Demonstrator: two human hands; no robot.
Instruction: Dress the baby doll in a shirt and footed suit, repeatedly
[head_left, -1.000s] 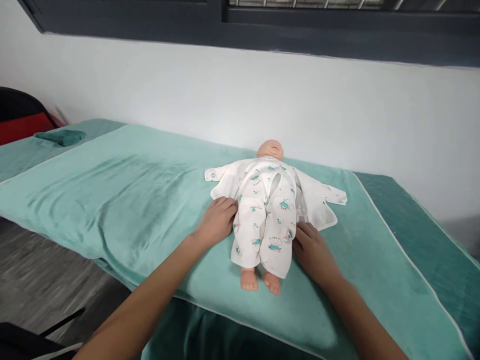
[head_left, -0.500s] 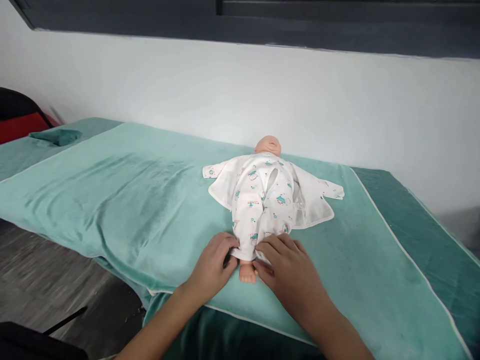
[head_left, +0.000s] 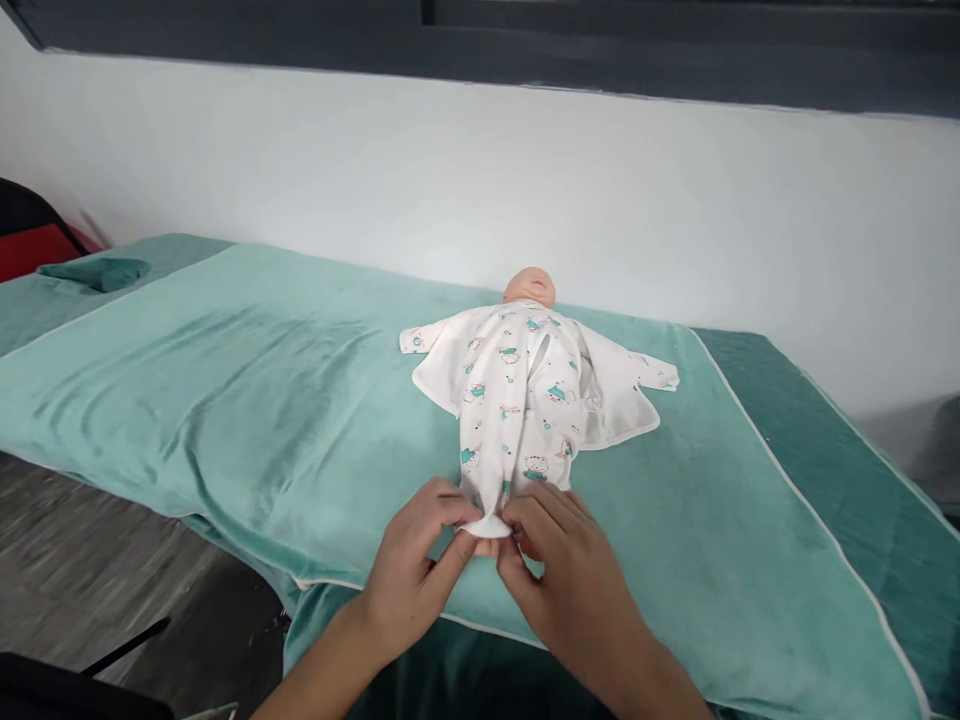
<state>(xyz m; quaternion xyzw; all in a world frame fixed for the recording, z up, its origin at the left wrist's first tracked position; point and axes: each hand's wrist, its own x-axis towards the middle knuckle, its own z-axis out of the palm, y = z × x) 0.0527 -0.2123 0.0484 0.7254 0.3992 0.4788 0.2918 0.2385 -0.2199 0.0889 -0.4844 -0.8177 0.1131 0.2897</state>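
Note:
A baby doll (head_left: 530, 287) lies on its back, head towards the wall, on a light green cloth. It wears white printed baby trousers (head_left: 491, 425) and a white jacket (head_left: 619, 420) spread out at both sides, sleeves stretched outward. My left hand (head_left: 412, 560) pinches the left edge of a trouser leg's cuff between thumb and fingers. On the cuff's other edge, my right hand (head_left: 562, 570) has the same pinch. The cuff is drawn taut between them, over a foot that shows only as a sliver beneath. The doll's other foot is hidden.
The light green cloth (head_left: 300, 380) covers much of the bed, over a darker green sheet (head_left: 757, 380). A white wall (head_left: 450, 170) stands behind. At the far left is a red and black object (head_left: 34, 245). Grey floor (head_left: 90, 560) shows at lower left.
Both hands have closed in on one trouser leg, my right hand moving left to its cuff. The cuff is now pulled down over most of the foot that showed before.

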